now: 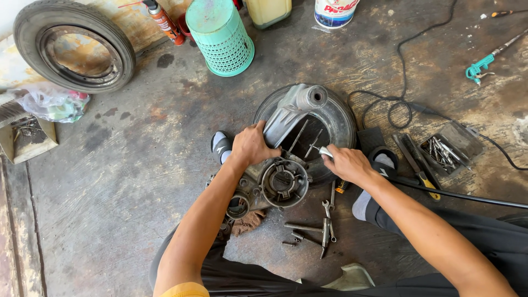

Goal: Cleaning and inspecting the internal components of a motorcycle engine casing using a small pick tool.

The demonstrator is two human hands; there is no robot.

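1. right now my left hand (250,144) lies flat on the grey engine casing (278,176), fingers spread over its top edge, gripping nothing loose.
2. my right hand (346,163) is closed around a small metal tool (325,152), whose tip points to 9 o'clock, into the casing.
3. the casing lies on a tyre (341,118) flat on the concrete floor (126,181), between my two feet.
4. at 6 o'clock from the casing, wrenches (326,223) and bolts (300,228) lie loose on the floor, with a rag (247,223) just beside them.
5. at 3 o'clock sits a tray of bits (445,148), pliers (418,165) near it.
6. at 12 o'clock stands a green basket (221,36); at 10 o'clock a spare tyre (74,47) leans by the wall.
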